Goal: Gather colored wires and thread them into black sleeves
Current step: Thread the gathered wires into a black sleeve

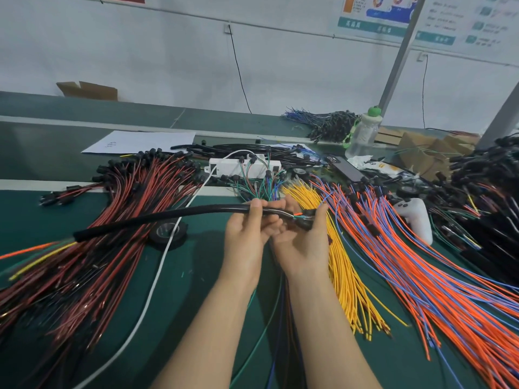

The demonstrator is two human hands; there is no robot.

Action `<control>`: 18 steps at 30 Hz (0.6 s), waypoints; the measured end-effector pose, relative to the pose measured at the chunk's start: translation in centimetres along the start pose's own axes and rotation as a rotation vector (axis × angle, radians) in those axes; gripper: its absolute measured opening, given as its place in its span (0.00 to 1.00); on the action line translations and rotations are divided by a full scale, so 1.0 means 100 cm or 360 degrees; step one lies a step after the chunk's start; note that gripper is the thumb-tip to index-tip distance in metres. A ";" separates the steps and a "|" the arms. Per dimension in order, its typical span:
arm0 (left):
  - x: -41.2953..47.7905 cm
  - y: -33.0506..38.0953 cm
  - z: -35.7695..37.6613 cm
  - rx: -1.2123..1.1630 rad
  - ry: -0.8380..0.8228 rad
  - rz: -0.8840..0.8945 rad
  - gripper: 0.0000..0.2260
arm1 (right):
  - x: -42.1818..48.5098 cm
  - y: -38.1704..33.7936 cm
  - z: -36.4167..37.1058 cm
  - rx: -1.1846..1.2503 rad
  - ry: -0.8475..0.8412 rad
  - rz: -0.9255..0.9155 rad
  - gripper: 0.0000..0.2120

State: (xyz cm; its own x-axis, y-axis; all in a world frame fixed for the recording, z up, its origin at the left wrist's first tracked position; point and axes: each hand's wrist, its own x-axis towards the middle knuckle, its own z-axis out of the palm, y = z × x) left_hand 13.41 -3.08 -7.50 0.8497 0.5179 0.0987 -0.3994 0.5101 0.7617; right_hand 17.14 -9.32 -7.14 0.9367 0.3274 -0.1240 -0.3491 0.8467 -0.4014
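Black sleeve [157, 217] is gripped at frame centre by left hand [247, 231]. Colored wires [298, 215] at its mouth are pinched by right hand [303, 240]. Sleeve is judged light and bendy, best held near the mouth.

Black sleeve [157, 219], yellow wires [345, 276], green table [196, 276].

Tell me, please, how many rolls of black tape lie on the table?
3 tape rolls: one under the white cable, one right of the power strip, one beside the game controller. Wires may hide others.
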 end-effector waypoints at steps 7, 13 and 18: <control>0.001 -0.002 -0.003 -0.0051 0.0063 0.0011 0.12 | 0.000 0.010 -0.001 -0.0467 -0.0008 -0.0182 0.23; -0.004 0.041 -0.021 0.1656 -0.0200 -0.0260 0.16 | 0.000 -0.011 -0.003 -0.0145 0.0113 -0.0121 0.22; 0.005 0.095 0.011 0.2790 -0.0628 0.0786 0.11 | 0.002 -0.033 0.018 0.0016 0.0205 -0.0053 0.23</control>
State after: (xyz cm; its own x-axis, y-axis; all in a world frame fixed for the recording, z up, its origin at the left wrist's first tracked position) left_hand 10.39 1.28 0.50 0.9053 0.0801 0.4172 -0.0561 -0.9509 0.3043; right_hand 18.40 -11.31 -4.23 0.9432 0.2433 -0.2263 -0.3176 0.8605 -0.3983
